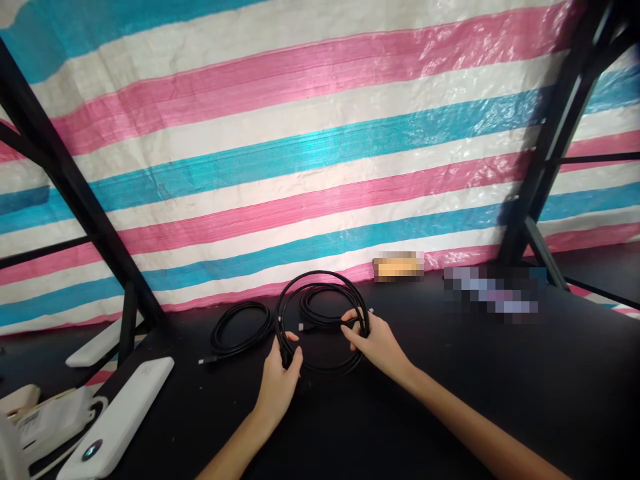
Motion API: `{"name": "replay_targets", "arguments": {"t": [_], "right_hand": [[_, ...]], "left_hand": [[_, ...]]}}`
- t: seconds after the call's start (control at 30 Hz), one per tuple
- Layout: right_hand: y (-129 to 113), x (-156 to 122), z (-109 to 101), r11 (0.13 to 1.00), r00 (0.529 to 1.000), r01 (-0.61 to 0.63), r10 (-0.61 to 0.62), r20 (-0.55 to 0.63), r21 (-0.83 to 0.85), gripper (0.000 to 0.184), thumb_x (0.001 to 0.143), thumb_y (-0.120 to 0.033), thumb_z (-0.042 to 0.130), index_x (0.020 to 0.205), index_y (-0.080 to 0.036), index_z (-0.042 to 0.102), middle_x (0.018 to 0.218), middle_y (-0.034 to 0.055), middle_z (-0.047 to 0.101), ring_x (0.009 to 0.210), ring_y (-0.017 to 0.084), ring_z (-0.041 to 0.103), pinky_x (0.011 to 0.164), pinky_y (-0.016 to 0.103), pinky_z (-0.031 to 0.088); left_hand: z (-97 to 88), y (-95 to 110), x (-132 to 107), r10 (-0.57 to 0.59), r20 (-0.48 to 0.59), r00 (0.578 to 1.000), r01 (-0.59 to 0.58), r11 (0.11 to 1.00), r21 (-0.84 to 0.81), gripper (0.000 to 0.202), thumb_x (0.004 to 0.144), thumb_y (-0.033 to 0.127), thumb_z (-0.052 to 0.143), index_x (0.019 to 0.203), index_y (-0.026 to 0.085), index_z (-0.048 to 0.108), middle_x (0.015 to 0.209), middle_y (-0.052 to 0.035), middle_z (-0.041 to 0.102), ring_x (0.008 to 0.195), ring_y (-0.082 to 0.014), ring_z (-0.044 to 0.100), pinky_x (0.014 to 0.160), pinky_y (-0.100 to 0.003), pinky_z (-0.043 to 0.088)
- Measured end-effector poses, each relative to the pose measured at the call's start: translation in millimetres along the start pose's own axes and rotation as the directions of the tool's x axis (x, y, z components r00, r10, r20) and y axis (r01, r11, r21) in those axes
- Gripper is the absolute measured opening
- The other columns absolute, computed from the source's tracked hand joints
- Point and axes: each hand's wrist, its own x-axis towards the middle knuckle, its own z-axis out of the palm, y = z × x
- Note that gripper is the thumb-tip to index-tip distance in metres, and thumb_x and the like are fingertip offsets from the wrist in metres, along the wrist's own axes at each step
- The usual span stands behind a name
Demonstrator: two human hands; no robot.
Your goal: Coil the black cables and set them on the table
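Between my two hands a black cable [283,301] is held up in a round coil of several loops. My left hand [281,371] is closed around the coil's lower left side, thumb toward me. On the opposite side my right hand [374,337] grips the loops, with thumb and fingers bent round them. Behind the held coil, a second coiled black cable [320,293] lies on the black table [480,393], partly hidden by the loops in front. To the left rests another coiled black cable [243,329], its metal-tipped plug pointing left.
A long white device [123,417] with a round dark button lies at the left, beside white adapters and cords [55,417]. Two blurred items, one orange [399,267] and one purplish [493,290], sit at the back right. Black frame posts [555,133] flank a striped sheet [310,153].
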Motion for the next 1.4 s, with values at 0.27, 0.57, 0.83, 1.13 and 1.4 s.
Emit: {"name": "replay_targets", "arguments": {"t": [0.27, 0.57, 0.83, 1.13, 1.4], "right_hand": [[-6.6, 3.3, 1.2, 0.895, 0.979, -0.184, 0.206, -0.01, 0.406, 0.067, 0.066, -0.047, 0.065, 0.119, -0.018, 0.037, 0.06, -0.0052, 0.055, 0.042, 0.014, 0.057, 0.036, 0.022, 0.045], [-8.0, 4.0, -6.1, 0.926, 0.975, -0.064, 0.137, -0.174, 0.371, 0.067, 0.066, -0.049, 0.066, 0.123, -0.024, 0.043, 0.09, 0.0035, 0.059, 0.042, 0.01, 0.055, 0.031, 0.019, 0.039], [-12.9, 7.6, -15.6, 0.899, 0.98, -0.056, 0.132, -0.148, 0.434, 0.051, 0.078, -0.055, 0.049, 0.108, -0.014, 0.057, 0.07, 0.0041, 0.062, 0.029, 0.003, 0.033, 0.027, 0.017, 0.02], [0.9, 12.7, -13.5, 0.93, 0.987, -0.102, 0.14, -0.081, 0.353, 0.047, 0.075, -0.054, 0.053, 0.102, -0.016, 0.061, 0.049, -0.0041, 0.05, 0.029, 0.004, 0.027, 0.028, 0.017, 0.017], [-8.0, 4.9, -10.1, 0.989, 0.996, -0.087, 0.085, 0.02, 0.123, 0.039, 0.078, -0.05, 0.052, 0.097, -0.018, 0.06, 0.046, -0.0049, 0.047, 0.031, 0.007, 0.035, 0.03, 0.018, 0.025]], "left_hand": [[0.2, 1.2, -1.4, -0.009, 0.011, 1.0, 0.01, 0.995, -0.103, 0.027, 0.081, 0.039, 0.047, 0.098, 0.019, 0.047, 0.045, 0.0108, 0.031, 0.03, -0.0068, 0.03, 0.032, -0.016, 0.026], [0.7, -0.5, -5.4, 0.035, 0.111, 0.993, -0.034, 0.999, -0.008, 0.016, 0.079, 0.028, 0.048, 0.091, 0.019, 0.049, 0.047, 0.01, 0.033, 0.029, -0.0072, 0.036, 0.032, -0.016, 0.026], [2.1, 1.4, -7.1, 0.014, 0.184, 0.983, 0.001, 0.997, -0.08, 0.02, 0.081, 0.035, 0.047, 0.094, 0.019, 0.047, 0.042, 0.0102, 0.037, 0.03, -0.0089, 0.04, 0.032, -0.015, 0.029], [1.3, 4.2, -0.6, -0.01, 0.135, 0.991, 0.035, 0.982, -0.184, 0.041, 0.078, 0.055, 0.049, 0.067, 0.015, 0.051, 0.048, 0.0052, 0.042, 0.032, -0.0081, 0.043, 0.034, -0.017, 0.03], [-6.9, 15.4, 0.1, 0.038, -0.025, 0.999, -0.042, 0.988, -0.148, 0.041, 0.077, 0.052, 0.054, 0.063, 0.013, 0.06, 0.04, 0.0035, 0.042, 0.036, -0.0082, 0.041, 0.037, -0.017, 0.03]]}}
